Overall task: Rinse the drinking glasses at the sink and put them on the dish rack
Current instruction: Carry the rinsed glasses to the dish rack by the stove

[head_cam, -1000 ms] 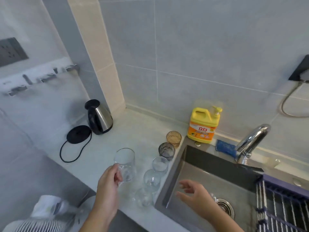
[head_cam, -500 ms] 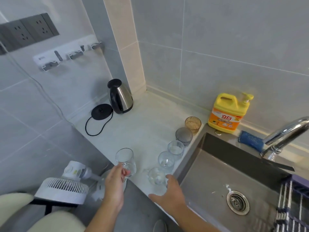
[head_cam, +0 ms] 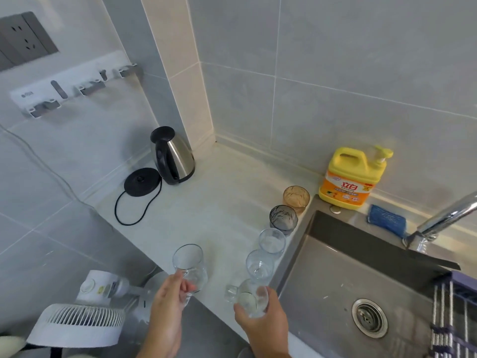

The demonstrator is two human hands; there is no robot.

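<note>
**Two glasses in hand beside the sink**

Gripping with the left hand (head_cam: pixel 167 313) a tall glass (head_cam: pixel 189 266), fingers curled at its lower side, well left of the sink (head_cam: pixel 322 288) and over the front edge of the desk (head_cam: pixel 219 215); lifted or resting, cannot tell. Wrapping the right hand (head_cam: pixel 263 324) round a handled glass (head_cam: pixel 249 298), thumb and fingers curled about its body, handle pointing away from the sink, just beside the sink's near left corner.

Lined up on the desk along the sink's left rim, from its near end to its far end: a round clear glass (head_cam: pixel 259 264) just behind the handled one, then a small clear glass (head_cam: pixel 272 240), a grey glass (head_cam: pixel 283 219), and an amber glass (head_cam: pixel 296 198) at the sink's far left corner. All four upright, mouths up, close together.

Behind the sink, against the wall: a yellow soap bottle (head_cam: pixel 348 182) with a pump, upright, and to its right a blue sponge (head_cam: pixel 386 220) lying flat. Reaching over the sink's far right side, a chrome tap (head_cam: pixel 449 215). Across the sink's right end, a dish rack (head_cam: pixel 462 280) with a purple frame and metal bars, only partly in view. Set in the sink's floor, a round drain strainer (head_cam: pixel 369 318).

Far left of the sink, in the desk's back corner: a steel kettle (head_cam: pixel 176 157) off its black base (head_cam: pixel 141 181), the two just beside each other, cord looped on the desk. Lower than the desk and well left of the sink, a white fan (head_cam: pixel 77 324).
</note>
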